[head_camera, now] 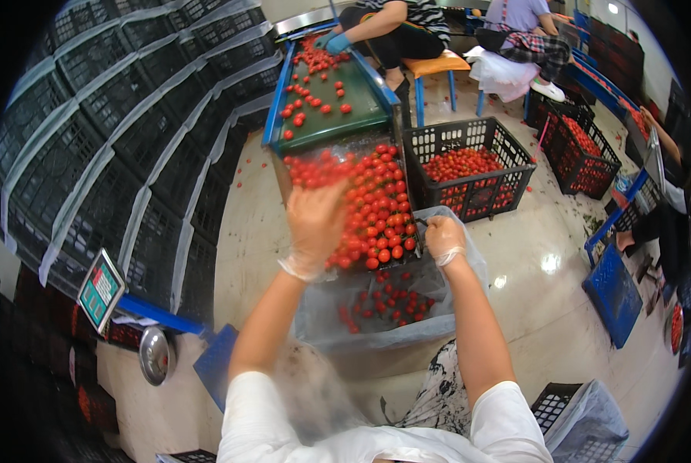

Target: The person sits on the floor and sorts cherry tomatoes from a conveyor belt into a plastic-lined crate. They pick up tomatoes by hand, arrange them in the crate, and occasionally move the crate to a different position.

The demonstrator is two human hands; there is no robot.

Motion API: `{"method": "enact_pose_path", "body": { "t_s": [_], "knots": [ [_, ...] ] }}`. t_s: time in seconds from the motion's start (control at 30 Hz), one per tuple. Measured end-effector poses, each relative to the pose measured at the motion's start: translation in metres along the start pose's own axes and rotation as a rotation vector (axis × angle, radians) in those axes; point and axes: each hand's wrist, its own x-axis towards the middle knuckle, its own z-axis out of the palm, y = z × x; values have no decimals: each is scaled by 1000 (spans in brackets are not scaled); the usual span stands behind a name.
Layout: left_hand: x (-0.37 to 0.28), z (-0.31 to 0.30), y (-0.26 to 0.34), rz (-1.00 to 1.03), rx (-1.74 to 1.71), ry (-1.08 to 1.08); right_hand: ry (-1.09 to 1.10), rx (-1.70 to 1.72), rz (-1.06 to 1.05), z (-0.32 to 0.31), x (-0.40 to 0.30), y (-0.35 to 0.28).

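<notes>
My left hand (316, 226), in a clear thin glove, hovers over or touches a crowded layer of cherry tomatoes (380, 197). Its fingers are blurred, and I cannot tell whether they hold any. The tomatoes cover a tray at the near end of a green conveyor belt (345, 118). My right hand, (445, 238) also gloved, is closed around a short dark handle (420, 221) at the tray's right side. Below the tray's front edge sits a crate lined with translucent plastic (380, 342), with loose tomatoes (389, 304) inside.
A black crate of tomatoes (470, 179) stands right of the belt, another (583, 139) beyond it. Lined black crates (119, 116) are stacked at left, near a scale display (101, 291). A blue-gloved co-worker (392, 23) sits by the belt. A blue platform (612, 295) is at right.
</notes>
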Motion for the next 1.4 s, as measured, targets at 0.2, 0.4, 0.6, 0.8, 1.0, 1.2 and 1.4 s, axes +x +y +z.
{"method": "enact_pose_path", "body": {
  "t_s": [0.2, 0.4, 0.6, 0.8, 1.0, 1.2, 1.4],
  "knots": [
    [143, 14, 47, 98, -146, 341, -108, -21, 27, -1, -3, -17],
    [34, 39, 82, 228, -565, 109, -91, -24, -67, 9, 12, 18],
    [-169, 38, 55, 149, -562, -1062, -52, -4, -11, 8, 3, 6],
    [-241, 90, -8, -85, -132, -1689, -45, 26, -4, 10, 6, 7],
    [-287, 137, -34, 33, -19, -1766, -74, 103, 10, 7, 6, 8],
    [-335, 151, -50, -42, -10, -1921, -157, 158, 114, -2, -1, -5],
    [-340, 164, -45, -223, -67, -2048, -72, 169, -17, 4, 4, 2]
  ]
}}
